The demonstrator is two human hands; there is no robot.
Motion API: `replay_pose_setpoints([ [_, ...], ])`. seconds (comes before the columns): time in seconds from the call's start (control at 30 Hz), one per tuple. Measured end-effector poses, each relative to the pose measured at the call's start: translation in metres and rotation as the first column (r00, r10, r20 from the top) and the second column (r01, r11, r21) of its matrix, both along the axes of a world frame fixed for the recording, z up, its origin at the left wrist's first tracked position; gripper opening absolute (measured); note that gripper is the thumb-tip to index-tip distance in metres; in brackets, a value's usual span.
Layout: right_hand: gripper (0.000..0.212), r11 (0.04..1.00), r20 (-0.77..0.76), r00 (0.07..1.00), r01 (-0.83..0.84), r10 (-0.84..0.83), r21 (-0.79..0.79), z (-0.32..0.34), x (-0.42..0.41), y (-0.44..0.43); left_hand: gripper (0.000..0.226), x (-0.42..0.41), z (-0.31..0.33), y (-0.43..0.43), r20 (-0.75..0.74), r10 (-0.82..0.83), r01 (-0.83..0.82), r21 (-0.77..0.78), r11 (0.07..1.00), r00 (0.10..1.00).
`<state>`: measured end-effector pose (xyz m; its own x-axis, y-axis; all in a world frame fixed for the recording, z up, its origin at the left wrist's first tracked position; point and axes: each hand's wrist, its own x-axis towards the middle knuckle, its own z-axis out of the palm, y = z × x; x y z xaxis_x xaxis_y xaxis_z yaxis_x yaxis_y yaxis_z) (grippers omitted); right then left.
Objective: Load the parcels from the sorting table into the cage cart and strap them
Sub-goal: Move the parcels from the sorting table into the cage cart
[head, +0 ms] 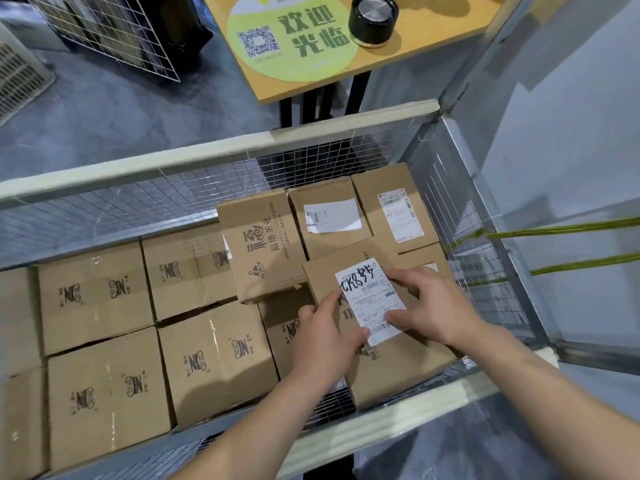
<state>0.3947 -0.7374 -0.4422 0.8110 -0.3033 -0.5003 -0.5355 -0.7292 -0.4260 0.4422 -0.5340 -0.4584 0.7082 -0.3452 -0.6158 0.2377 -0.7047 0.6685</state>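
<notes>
A brown cardboard parcel with a white shipping label marked in black pen lies tilted inside the wire cage cart, on top of other boxes at the cart's right end. My left hand holds its left edge, thumb on the label's lower corner. On its right side my right hand grips it, fingers across the label. Several more brown parcels fill the cart's floor in rows.
A wooden table with a green round sticker and a black lidded jar stands beyond the cart. Green straps run from the cart's right mesh wall. A wire rack stands at the far left on the grey floor.
</notes>
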Motion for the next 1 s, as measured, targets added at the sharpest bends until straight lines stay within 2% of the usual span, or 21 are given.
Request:
replay_pose_setpoints([
  [0.37, 0.098, 0.998, -0.079, 0.996, -0.049, 0.051, 0.028, -0.071, -0.012, 0.004, 0.094, -0.019, -0.06, -0.004, -0.035, -0.092, 0.093, 0.014, 0.996, 0.995],
  [0.67, 0.107, 0.993, -0.081, 0.99, -0.111, 0.114, 0.037, -0.118, -0.011, -0.011, 0.089, -0.024, -0.096, -0.015, 0.031, -0.178, 0.174, 0.103, 0.979, 0.984],
  [1.0, 0.096, 0.996, 0.012, 0.998, -0.065, 0.064, 0.054, -0.121, -0.012, -0.013, 0.09, -0.024, -0.098, -0.02, 0.03, -0.162, 0.157, 0.113, 0.981, 0.986],
])
